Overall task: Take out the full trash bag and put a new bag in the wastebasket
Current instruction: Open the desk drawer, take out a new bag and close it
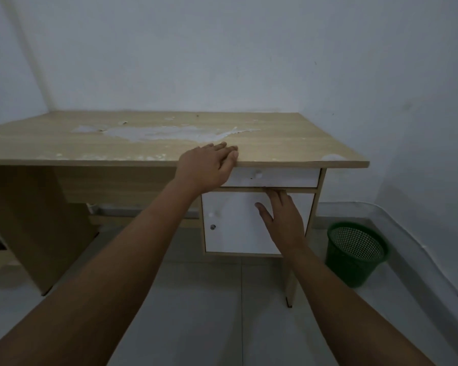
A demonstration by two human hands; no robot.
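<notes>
A green mesh wastebasket point(356, 253) stands on the floor at the right of the desk, near the wall, with no bag in it that I can see. My left hand point(208, 166) rests flat on the front edge of the wooden desk top point(64, 143), above the white drawer point(283, 177), fingers spread, holding nothing. My right hand point(282, 220) is lower, in front of the white cabinet door point(233, 223). Its fingertips reach up under the drawer's bottom edge, and nothing is in it. No trash bag is in view.
The desk stands in a corner against pale walls, its top worn with peeled white patches. Grey floor tiles point(209, 313) spread below my arms. A desk side panel point(24, 223) stands at the left, and a dark cable runs along the right wall's base.
</notes>
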